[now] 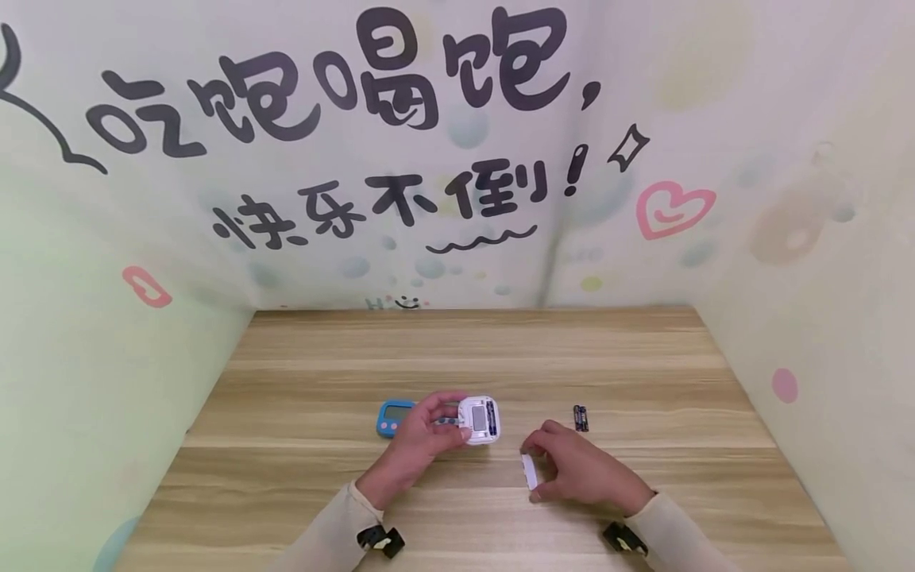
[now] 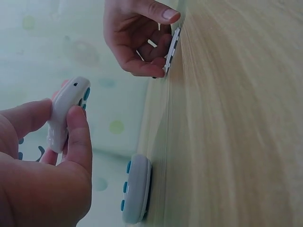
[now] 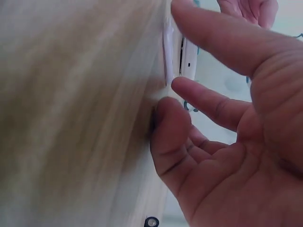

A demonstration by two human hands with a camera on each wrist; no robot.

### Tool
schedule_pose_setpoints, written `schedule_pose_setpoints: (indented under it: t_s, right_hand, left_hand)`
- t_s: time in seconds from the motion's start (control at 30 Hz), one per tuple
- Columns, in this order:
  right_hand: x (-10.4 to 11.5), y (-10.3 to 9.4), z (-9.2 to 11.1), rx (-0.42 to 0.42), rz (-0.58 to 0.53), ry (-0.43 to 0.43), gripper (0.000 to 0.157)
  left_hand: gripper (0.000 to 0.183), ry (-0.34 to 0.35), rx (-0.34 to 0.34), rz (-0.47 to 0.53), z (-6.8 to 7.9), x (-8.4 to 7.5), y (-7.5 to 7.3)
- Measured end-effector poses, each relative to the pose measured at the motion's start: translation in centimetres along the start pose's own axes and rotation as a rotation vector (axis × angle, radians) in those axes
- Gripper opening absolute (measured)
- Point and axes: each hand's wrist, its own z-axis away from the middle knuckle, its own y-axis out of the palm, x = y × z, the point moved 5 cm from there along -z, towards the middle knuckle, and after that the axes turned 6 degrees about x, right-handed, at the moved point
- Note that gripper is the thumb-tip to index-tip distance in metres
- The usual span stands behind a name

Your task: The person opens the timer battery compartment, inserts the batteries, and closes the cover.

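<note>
My left hand (image 1: 422,437) holds a small white digital timer (image 1: 493,433) above the table, its back with the open battery compartment turned up. One dark battery (image 1: 492,418) sits in that compartment. My right hand (image 1: 575,469) pinches a white battery cover (image 1: 529,472) by its two ends, between thumb and fingers, low over the table. In the right wrist view the cover (image 3: 168,52) stands edge-on beside the fingertips. A blue timer (image 1: 389,415) with a grey screen and pink buttons lies behind my left hand, partly hidden by it.
Two dark batteries (image 1: 581,419) lie side by side beyond my right hand. A white timer with blue buttons (image 2: 136,189) rests on the wooden table (image 1: 322,349) below my left hand. Printed walls (image 1: 457,270) enclose the table at the back and sides.
</note>
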Motion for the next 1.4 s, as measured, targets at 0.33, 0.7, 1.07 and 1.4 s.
schedule_pose_setpoints:
  t_s: [0.33,0.7,1.07,1.4]
  right_hand:
    - [0.1,0.5,-0.6,0.017,0.067,0.010,0.047]
    - [0.4,0.0,-0.8,0.043,-0.059,-0.072,0.035]
    - [0.8,-1.6,-0.8,-0.026,-0.261,-0.164,0.029]
    - [0.9,-2.7,-1.8,-0.107,-0.470,-0.156,0.042]
  left_hand:
    - [0.062,-0.001,0.013,0.012,0.0,0.1,0.1]
    - [0.062,-0.009,0.031,0.016,0.0,0.2,0.5]
    - [0.063,-0.005,0.034,0.021,0.0,0.0,0.6]
    - [0.063,-0.020,0.031,-0.007,0.0,0.3,0.6]
